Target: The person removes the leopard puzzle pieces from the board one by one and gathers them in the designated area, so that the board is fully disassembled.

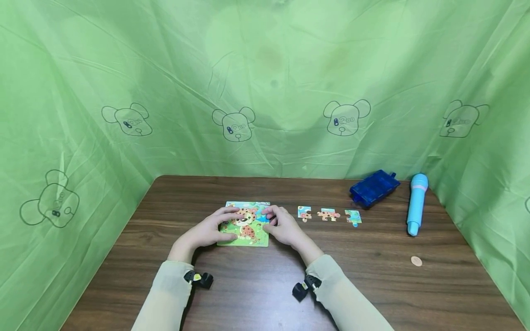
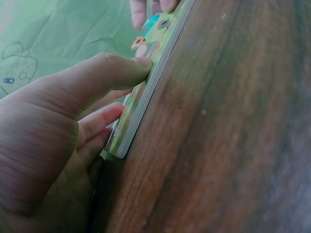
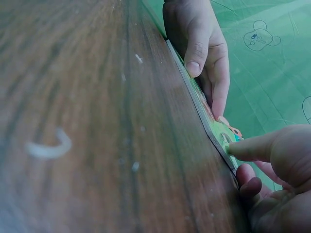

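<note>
A jigsaw puzzle board point(image 1: 261, 239) with a spotted cartoon animal lies flat on the table in front of me. My left hand point(image 1: 209, 230) rests over its left side, fingers reaching across the picture and thumb on the lower part. At the right edge is my right hand point(image 1: 285, 227), thumb and forefinger spread apart and touching the board. In the right wrist view the right thumb point(image 3: 252, 146) presses on the board's top, with the other fingers bent beside its edge. An orange-edged puzzle piece point(image 2: 139, 42) stands raised above the picture in the left wrist view.
Right of the board, three loose puzzle pieces point(image 1: 328, 214) lie in a row. Farther right are a dark blue translucent case point(image 1: 374, 188), a light blue toy microphone point(image 1: 417, 204) and a small pale oval disc point(image 1: 416, 261). Green curtain point(image 1: 285, 151) surrounds the brown table point(image 1: 248, 294).
</note>
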`<state>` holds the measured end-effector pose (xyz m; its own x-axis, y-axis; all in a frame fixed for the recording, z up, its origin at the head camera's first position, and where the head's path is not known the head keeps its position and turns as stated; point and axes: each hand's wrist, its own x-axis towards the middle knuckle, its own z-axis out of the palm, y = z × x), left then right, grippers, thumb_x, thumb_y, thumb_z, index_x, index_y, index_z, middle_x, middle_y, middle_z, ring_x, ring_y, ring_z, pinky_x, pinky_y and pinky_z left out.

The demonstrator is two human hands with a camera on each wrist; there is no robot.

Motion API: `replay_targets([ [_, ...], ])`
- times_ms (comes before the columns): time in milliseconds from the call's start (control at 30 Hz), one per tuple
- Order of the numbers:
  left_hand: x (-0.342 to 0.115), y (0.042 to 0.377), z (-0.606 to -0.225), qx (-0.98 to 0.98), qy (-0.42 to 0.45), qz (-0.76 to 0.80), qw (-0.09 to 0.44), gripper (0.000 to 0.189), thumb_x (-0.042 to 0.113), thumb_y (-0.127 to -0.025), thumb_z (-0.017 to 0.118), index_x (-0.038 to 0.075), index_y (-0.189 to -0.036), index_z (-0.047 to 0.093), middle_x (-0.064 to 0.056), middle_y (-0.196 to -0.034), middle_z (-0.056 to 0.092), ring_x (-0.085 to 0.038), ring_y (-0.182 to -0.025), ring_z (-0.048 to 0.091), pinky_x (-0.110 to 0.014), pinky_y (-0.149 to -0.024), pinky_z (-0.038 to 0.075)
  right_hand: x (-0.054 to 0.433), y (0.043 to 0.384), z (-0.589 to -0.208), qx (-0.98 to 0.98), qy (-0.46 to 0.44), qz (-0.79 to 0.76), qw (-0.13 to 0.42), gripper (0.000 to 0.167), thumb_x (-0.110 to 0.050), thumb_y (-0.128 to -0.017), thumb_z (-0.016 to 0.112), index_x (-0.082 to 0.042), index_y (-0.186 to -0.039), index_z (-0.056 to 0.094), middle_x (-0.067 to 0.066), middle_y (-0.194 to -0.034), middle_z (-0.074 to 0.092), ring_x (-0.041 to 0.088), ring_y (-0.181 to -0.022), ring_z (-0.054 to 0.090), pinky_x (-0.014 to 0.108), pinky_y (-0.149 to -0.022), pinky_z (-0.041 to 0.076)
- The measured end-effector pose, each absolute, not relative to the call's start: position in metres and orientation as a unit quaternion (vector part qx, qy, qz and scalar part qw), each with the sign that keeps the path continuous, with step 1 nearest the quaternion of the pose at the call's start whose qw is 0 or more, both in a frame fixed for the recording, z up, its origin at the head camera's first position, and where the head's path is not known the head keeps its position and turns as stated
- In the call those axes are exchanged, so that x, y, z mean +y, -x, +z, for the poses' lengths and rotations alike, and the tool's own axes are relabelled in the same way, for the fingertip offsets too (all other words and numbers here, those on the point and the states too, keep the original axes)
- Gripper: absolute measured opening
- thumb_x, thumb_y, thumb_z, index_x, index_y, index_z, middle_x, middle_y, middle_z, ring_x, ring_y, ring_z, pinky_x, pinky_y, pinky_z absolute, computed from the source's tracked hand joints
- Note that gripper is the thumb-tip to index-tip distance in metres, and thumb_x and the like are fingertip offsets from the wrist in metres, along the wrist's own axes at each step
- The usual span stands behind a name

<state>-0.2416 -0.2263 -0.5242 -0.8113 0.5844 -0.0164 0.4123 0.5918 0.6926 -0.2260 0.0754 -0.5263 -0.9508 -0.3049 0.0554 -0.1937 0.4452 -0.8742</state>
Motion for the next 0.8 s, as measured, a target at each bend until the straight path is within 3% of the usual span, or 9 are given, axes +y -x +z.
replay_targets([
  [333, -0.2263, 0.2409, -0.5234, 0.884, -0.282, 0.353, 0.122, 0.063, 0.035, -0.097, 0.084, 0.023, -0.156, 0.064, -0.008, -0.17, 0.042, -0.043, -0.159, 0.035, -0.068, -0.124, 0.032, 0.0744, 0.2268, -0.5267, 0.846, 0.144, -0.51, 0.058, 0.024, -0.008, -0.101, 0.074, -0.016, -0.124, 0.068, -0.003, -0.103, 0.067, 0.011, -0.087, 0.062, 0.032, -0.081, 0.053],
  [800, -0.2258, 0.2402, -0.5223, 0.882, -0.282, 0.357, 0.124, 0.064, 0.033, -0.096, 0.084, 0.022, -0.156, 0.064, -0.009, -0.171, 0.042, -0.043, -0.159, 0.035, -0.067, -0.125, 0.032, 0.0768, 0.2253, -0.5241, 0.823, 0.124, -0.549, 0.071, 0.022, -0.005, -0.101, 0.074, -0.01, -0.121, 0.064, 0.004, -0.105, 0.064, 0.014, -0.088, 0.061, 0.031, -0.08, 0.051],
])
